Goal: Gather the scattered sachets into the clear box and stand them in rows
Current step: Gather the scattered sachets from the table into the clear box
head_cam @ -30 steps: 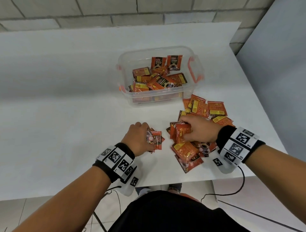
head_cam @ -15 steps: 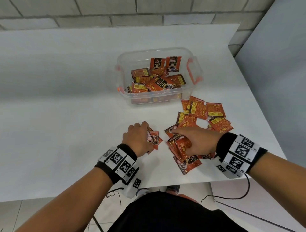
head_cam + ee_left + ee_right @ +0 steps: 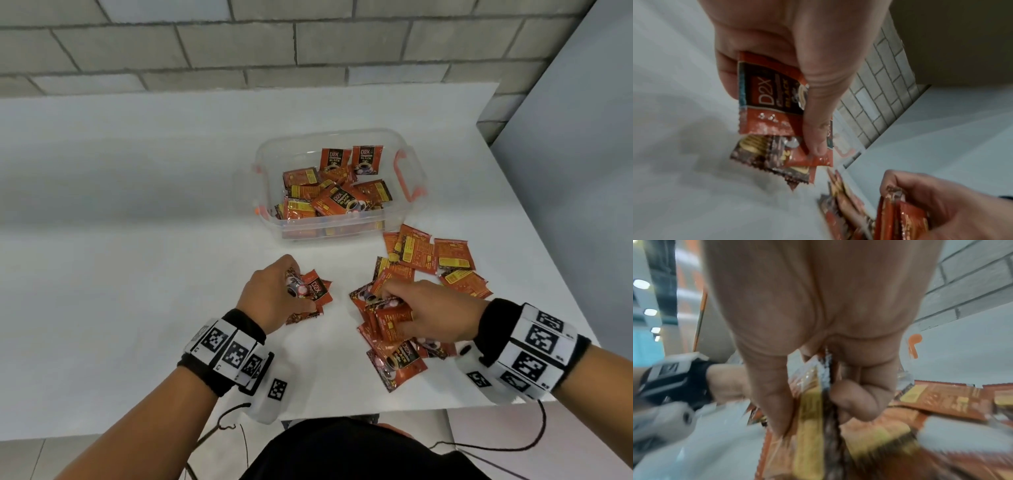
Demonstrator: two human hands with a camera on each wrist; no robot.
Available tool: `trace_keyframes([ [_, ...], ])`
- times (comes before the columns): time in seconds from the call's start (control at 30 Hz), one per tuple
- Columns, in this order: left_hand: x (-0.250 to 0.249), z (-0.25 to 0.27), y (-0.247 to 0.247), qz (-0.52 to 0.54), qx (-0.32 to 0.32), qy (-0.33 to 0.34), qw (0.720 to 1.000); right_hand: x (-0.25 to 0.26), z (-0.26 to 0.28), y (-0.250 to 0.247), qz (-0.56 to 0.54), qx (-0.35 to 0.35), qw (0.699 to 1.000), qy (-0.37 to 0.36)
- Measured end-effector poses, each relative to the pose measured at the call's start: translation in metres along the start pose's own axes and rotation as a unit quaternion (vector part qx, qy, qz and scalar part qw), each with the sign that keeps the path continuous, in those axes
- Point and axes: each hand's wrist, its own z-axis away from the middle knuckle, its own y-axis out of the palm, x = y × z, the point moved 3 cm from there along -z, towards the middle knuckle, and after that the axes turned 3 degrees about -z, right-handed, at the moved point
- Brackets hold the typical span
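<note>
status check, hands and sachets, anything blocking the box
Left hand grips a small sachet stack. Right hand pinches sachets from the loose pile. Clear box partly filled, mostly jumbled. Path clear.

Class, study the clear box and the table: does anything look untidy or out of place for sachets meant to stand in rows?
Yes. In the clear box most sachets lie jumbled flat; only two stand against the far wall. More sachets lie scattered on the table.

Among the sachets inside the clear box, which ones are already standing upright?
The two sachets against the far wall of the clear box stand upright, side by side, their D2X fronts facing the camera. The others in the box lie flat or tilted in a loose heap.
</note>
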Motion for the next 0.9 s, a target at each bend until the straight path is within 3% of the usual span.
trace_keyframes([
  [0.1,-0.014,0.003,-0.029,0.079,-0.033,-0.001,0.996,0.010,0.008,-0.034,-0.062,-0.026,0.998,-0.005],
  [0.23,-0.045,-0.023,-0.084,0.179,-0.132,0.039,0.974,0.025,-0.006,-0.107,-0.183,-0.211,0.960,-0.031],
  [0.3,-0.061,-0.052,-0.100,0.168,-0.155,0.037,0.973,0.031,-0.030,-0.140,-0.232,-0.289,0.928,-0.022],
  [0.37,-0.073,-0.084,-0.105,0.115,-0.150,0.014,0.982,0.031,-0.061,-0.160,-0.272,-0.322,0.907,0.006],
  [0.47,-0.082,-0.121,-0.095,0.024,-0.099,-0.017,0.995,0.019,-0.111,-0.170,-0.309,-0.329,0.890,0.072],
  [0.63,-0.073,-0.152,-0.075,-0.057,-0.009,-0.056,0.997,0.008,-0.149,-0.164,-0.323,-0.283,0.892,0.140],
  [0.77,-0.063,-0.162,-0.063,-0.079,0.003,-0.061,0.995,0.013,-0.155,-0.156,-0.387,-0.202,0.888,0.144],
  [0.87,-0.062,-0.165,-0.057,-0.101,-0.013,-0.054,0.993,0.015,-0.150,-0.158,-0.408,-0.185,0.877,0.172],
  [0.9,-0.062,-0.164,-0.056,-0.108,-0.019,-0.053,0.993,0.020,-0.143,-0.159,-0.383,-0.180,0.888,0.178],
])
